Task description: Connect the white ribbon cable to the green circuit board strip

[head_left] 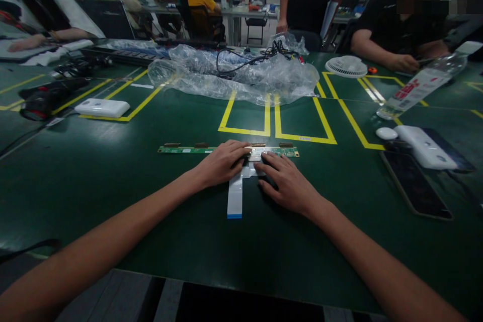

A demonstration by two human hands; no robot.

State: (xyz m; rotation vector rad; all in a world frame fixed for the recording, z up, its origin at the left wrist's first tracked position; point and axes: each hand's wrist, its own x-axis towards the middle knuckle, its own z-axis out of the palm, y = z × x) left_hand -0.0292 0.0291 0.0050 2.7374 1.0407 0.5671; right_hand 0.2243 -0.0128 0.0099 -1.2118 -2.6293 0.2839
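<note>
A long, thin green circuit board (192,150) lies crosswise on the dark green table (181,241). At its middle, my left hand (223,162) rests with the fingertips on the board near a silvery connector (255,153). My right hand (285,181) touches the connector's right side, its fingers bent and somewhat apart. A white flat ribbon cable (235,196) with a blue end runs from under my left hand toward me. What the left fingertips press or hold is too small to make out.
Clear plastic wrap (241,78) and black cables lie beyond the board. A phone (415,183), white device (426,147) and tilted bottle (422,83) are at right. Another white device (102,107) lies left. People sit or stand around the far side.
</note>
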